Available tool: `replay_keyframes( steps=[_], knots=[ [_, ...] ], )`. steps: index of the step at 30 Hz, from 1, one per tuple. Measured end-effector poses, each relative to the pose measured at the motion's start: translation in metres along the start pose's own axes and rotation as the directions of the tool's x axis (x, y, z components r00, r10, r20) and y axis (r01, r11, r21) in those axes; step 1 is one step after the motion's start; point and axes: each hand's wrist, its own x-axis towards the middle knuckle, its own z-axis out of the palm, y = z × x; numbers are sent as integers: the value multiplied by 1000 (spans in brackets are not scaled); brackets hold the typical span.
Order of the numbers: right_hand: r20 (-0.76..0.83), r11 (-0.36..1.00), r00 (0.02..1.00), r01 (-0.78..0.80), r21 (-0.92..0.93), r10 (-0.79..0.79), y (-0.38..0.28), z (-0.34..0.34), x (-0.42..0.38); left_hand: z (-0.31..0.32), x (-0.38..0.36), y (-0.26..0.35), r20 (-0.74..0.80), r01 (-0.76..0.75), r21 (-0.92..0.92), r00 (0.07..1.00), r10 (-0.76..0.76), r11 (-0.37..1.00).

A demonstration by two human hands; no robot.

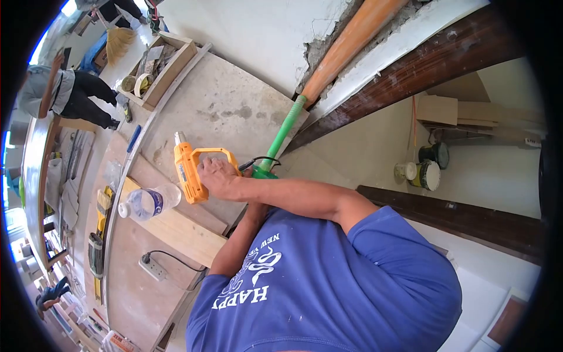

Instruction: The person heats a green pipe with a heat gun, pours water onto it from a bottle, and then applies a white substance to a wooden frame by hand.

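Note:
My right hand is closed around the grip of an orange power tool, which lies on a pale concrete slab. My right forearm runs across the picture from my blue T-shirt. My left forearm reaches up beneath it, and my left hand is hidden behind the right forearm, near a green fitting and a black cable. A green shaft leads from there to an orange pole against the broken wall.
A plastic water bottle lies on a wooden plank beside the tool, with a white power strip below. A wooden crate holds tape rolls. Paint tins stand to the right. Another person stands far left.

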Motion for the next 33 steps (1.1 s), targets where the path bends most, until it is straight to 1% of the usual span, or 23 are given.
replay_keyframes(
  steps=[3, 7, 12, 15, 18, 21, 22, 24, 27, 30, 33],
  knots=[
    [-27, 998, 998, -51, 32, 52, -3, 3, 4, -5, 0, -2, -115, -42, 80, 992, 51, 996],
    [-57, 994, 995, -73, 84, 78, -1, 3, 11, -20, 9, -2, -93, -57, 65, 994, 63, 996],
    [-38, 989, 992, -119, 92, 123, -2, 4, 19, -21, 9, 0, -93, -64, 36, 993, 67, 997],
    [-35, 986, 990, -130, 101, 134, -2, 4, 20, -22, 6, -1, -111, -17, -42, 994, 12, 999],
    [-36, 990, 991, -126, 71, 128, -2, 6, 21, -25, 13, 2, -114, -38, 31, 993, 41, 999],
    [-69, 990, 988, -134, 31, 136, -1, 8, 20, -23, 15, 0, -218, -52, -25, 975, 45, 998],
    [-84, 990, 987, -138, 18, 139, -1, 10, 20, -20, 16, -2, -225, -68, -19, 972, 62, 998],
    [-60, 991, 989, -136, 15, 137, 2, 13, 21, -18, 15, -4, -242, -100, -6, 966, 96, 995],
    [-42, 991, 990, -133, 9, 133, 4, 12, 20, -14, 21, 2, -288, -86, 164, 949, 130, 983],
    [-33, 992, 991, -128, -3, 128, 3, 11, 21, 6, 17, 2, -331, -115, 142, 930, 157, 983],
    [-23, 992, 992, -125, -19, 125, 1, 13, 22, 36, 9, 4, -350, -105, 234, 918, 185, 967]
  ],
)
